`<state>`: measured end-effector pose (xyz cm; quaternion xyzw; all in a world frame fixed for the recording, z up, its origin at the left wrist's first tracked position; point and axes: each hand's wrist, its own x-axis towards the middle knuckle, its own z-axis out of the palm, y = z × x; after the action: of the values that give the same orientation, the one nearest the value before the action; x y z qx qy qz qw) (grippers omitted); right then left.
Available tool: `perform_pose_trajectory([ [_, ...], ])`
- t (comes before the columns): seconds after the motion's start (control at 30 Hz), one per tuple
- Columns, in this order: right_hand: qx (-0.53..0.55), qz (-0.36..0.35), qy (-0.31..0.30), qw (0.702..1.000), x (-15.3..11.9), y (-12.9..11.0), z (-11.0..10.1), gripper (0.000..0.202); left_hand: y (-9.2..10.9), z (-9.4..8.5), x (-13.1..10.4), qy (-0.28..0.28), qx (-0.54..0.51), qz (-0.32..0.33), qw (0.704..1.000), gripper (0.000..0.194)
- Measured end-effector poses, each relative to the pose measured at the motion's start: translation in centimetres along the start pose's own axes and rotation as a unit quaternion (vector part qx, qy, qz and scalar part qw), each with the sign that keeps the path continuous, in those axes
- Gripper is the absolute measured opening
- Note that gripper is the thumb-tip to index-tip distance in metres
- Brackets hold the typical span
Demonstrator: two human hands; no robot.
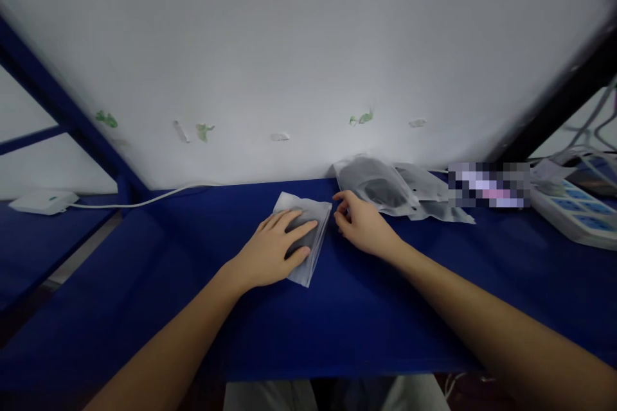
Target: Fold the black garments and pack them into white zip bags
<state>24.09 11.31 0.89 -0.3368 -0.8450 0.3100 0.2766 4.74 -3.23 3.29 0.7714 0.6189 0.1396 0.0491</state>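
Note:
A frosted plastic bag [313,210], folded, with something dark inside, lies on the blue table. My left hand [277,247] rests on top of it, fingers spread and flat, pressing it to the surface. Its right side shows several stacked layers. Just to the right of the bag, my right hand [362,223] hovers low over the table, fingers loosely curled and apart, with nothing visible in them. Behind that hand lie more frosted bags with dark contents, a larger one [371,183] in front and another bag [424,186] beside it.
A white wall [270,64] closes off the back of the blue table [159,282]. At the right stand a power strip [573,215] and a blurred-out item [489,186]. A white box [43,201] with a cable [144,203] sits at the left.

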Motion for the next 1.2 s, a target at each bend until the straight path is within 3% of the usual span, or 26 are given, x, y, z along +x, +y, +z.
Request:
perform_pose_trajectory([
  [0.1, -0.020, -0.010, -0.011, 1.000, 0.1, -0.2, 0.4, 0.036, 0.9, -0.7, -0.2, -0.035, 0.018, 0.007, 0.999, 0.051],
  [0.23, 0.034, -0.004, -0.038, 0.999, 0.3, -0.2, 0.8, 0.020, 2.0, -1.3, 0.0, -0.047, -0.016, 0.019, 0.999, 0.042],
  [0.43, 0.254, 0.036, -0.077, 0.963, 0.2, -0.5, 1.7, 0.013, 1.4, 0.4, 1.1, 0.070, -0.074, -0.087, 0.991, 0.033],
  [0.53, 0.309, 0.054, -0.087, 0.946, -0.2, -1.1, 2.1, 0.019, 1.1, 0.8, 1.6, 0.096, -0.116, -0.120, 0.981, 0.031],
  [0.77, 0.221, 0.055, -0.160, 0.960, -1.1, -2.7, 1.7, 0.023, 1.8, 0.3, 1.8, 0.088, -0.175, -0.126, 0.972, 0.019],
  [0.93, 0.183, 0.028, -0.179, 0.966, -1.1, -3.1, 1.5, 0.017, 1.6, 0.7, 1.8, 0.104, -0.184, -0.142, 0.967, 0.019],
  [1.2, 0.165, -0.022, -0.256, 0.952, -1.4, -3.0, 1.4, 0.013, 0.4, 0.6, 1.9, 0.149, -0.170, -0.176, 0.958, 0.021],
])
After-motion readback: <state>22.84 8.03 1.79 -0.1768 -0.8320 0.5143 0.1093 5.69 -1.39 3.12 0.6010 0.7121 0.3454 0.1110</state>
